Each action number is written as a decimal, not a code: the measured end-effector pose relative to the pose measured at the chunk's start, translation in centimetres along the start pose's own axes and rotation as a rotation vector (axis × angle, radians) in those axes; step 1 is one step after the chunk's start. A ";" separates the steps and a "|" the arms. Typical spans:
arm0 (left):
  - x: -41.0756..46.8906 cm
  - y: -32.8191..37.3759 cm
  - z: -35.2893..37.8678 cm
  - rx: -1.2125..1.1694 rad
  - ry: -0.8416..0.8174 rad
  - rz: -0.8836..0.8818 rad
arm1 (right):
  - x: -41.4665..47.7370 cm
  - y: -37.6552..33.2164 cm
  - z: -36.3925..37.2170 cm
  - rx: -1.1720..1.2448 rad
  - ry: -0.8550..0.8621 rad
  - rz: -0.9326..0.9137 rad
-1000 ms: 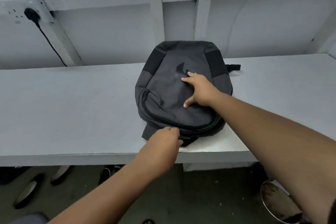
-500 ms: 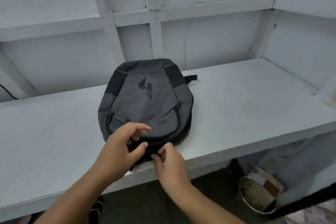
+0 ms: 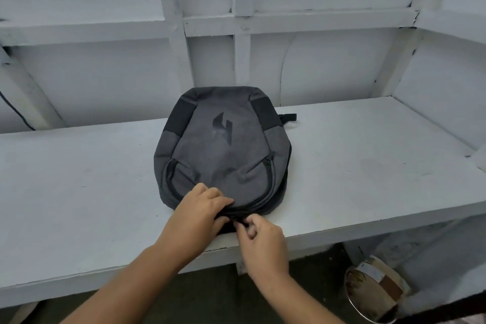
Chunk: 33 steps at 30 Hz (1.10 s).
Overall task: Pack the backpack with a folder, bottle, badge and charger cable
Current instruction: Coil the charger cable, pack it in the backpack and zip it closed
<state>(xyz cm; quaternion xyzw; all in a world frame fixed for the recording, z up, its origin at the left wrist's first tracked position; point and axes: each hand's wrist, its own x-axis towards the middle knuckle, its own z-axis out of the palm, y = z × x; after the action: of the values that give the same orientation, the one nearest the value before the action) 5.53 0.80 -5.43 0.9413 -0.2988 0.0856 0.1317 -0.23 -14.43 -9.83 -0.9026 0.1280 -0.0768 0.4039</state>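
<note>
A dark grey backpack [image 3: 223, 150] with a black logo lies flat on the white bench [image 3: 355, 173], its top end toward me at the front edge. My left hand [image 3: 200, 210] grips the fabric at that near end. My right hand [image 3: 263, 239] pinches a black zipper pull beside it. The two hands almost touch. The zippers look closed. No folder, bottle, badge or charger cable is in view.
White panelled walls close in the bench at the back and right. A round tin can [image 3: 373, 292] stands on the floor under the bench at the right. A black cable [image 3: 15, 110] runs down the wall at far left.
My right hand left the top of the backpack and came to the near end beside the left hand. Both hands have closed on the zipper area. The view swung left, then recentred.
</note>
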 end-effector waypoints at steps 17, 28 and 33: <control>-0.5 0.6 0.3 -0.122 0.142 -0.137 | 4.7 -0.7 -7.8 -0.234 -0.226 -0.115; -0.8 -1.1 -1.1 -0.133 0.149 -0.085 | 10.8 1.9 -12.6 -0.315 -0.096 -0.015; -0.7 -0.4 -1.1 -0.131 0.147 -0.005 | 19.0 2.5 -10.7 -0.385 0.040 -0.027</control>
<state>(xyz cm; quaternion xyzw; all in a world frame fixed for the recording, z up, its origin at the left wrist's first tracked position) 5.10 1.80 -4.67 0.9225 -0.2911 0.1344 0.2149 14.90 -29.22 -3.97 -0.9630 0.1363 -0.0744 0.2200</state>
